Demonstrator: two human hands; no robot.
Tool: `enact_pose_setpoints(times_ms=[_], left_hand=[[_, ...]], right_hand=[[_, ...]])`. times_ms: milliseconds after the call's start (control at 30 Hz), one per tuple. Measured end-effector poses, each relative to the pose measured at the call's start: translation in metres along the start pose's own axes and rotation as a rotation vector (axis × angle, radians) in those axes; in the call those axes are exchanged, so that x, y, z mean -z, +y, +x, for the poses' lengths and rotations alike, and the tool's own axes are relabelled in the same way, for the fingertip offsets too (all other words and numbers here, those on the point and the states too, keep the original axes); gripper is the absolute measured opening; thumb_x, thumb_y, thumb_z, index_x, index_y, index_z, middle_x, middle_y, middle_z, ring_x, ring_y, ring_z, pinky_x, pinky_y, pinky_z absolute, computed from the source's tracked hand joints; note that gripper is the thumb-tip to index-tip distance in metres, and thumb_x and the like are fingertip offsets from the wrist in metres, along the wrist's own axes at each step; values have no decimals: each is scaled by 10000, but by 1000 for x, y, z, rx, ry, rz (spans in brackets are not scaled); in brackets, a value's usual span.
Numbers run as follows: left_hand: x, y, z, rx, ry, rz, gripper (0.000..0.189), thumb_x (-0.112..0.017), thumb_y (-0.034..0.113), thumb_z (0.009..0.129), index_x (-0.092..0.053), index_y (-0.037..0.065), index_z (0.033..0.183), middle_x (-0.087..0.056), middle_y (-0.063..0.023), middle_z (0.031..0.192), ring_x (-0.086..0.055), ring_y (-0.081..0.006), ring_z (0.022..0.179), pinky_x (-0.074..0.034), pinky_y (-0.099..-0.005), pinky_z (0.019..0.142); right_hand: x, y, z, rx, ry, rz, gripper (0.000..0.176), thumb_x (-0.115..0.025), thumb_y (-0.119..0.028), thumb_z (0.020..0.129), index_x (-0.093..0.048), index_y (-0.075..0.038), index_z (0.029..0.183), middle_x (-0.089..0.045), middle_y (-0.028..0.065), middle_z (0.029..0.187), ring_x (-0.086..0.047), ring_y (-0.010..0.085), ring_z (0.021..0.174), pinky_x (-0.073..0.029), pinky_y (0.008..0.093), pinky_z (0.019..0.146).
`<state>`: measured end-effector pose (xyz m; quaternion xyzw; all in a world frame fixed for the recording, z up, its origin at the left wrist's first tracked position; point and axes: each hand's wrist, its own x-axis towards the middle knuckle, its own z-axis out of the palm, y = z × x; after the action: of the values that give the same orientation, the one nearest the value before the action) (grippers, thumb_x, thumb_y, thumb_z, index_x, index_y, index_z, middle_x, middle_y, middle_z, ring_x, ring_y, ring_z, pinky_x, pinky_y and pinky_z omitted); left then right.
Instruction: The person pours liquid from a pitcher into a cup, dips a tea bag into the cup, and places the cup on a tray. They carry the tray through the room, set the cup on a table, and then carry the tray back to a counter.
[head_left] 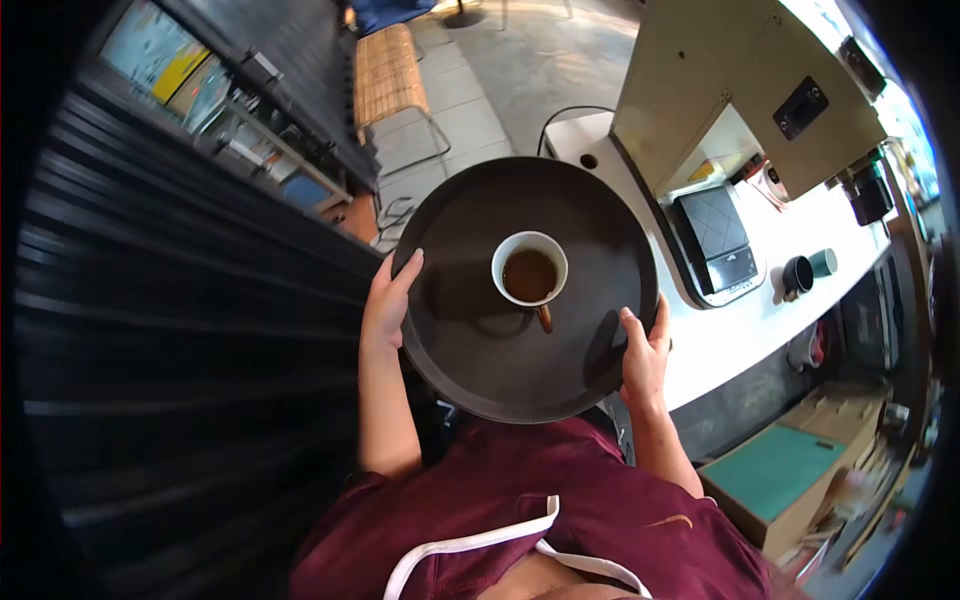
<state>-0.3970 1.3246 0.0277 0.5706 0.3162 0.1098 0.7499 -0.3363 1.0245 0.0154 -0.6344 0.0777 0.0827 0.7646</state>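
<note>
Cup (530, 270) on tray (470, 350), btwn L hand (386, 302) & R hand (645, 355).

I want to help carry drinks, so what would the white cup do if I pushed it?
The white cup would probably slide rather than roll, since it stands upright on the flat tray. The brown drink inside might slosh if you pushed hard. The cup looks ceramic, so it's likely stiff and could break if dropped.

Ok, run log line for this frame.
left hand: grips tray rim | right hand: grips tray rim | on tray: cup, dark liquid inside
</note>
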Motion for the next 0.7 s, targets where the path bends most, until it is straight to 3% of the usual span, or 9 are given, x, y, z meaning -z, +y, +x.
enact_pose_setpoints(times_ms=[267, 500, 700], left_hand=[[15, 39, 95, 52, -244, 119, 478, -641, 310, 880, -512, 11, 1229, -605, -81, 1147, -561, -157, 1057, -415, -274, 914], [10, 65, 123, 75, -290, 50, 386, -599, 261, 910, -528, 25, 1207, -616, -72, 1124, -598, -154, 981, -471, -271, 844], [0, 81, 152, 83, -276, 44, 363, -597, 248, 912, -542, 35, 1201, -623, -67, 1115, -597, -163, 996, -466, -288, 863]], right_hand=[[-68, 5, -7, 72, 197, 139, 507, -579, -59, 877, -363, 7, 1331, -553, 93, 1143, -531, 156, 1012, -417, 284, 892], [-88, 6, 9, 135, 211, 116, 531, -583, -38, 863, -340, 19, 1331, -520, 115, 1177, -506, 180, 1056, -386, 291, 936], [-101, -8, 41, 155, 174, 157, 524, -585, -58, 867, -347, 30, 1326, -522, 125, 1185, -507, 191, 1076, -385, 300, 950]])
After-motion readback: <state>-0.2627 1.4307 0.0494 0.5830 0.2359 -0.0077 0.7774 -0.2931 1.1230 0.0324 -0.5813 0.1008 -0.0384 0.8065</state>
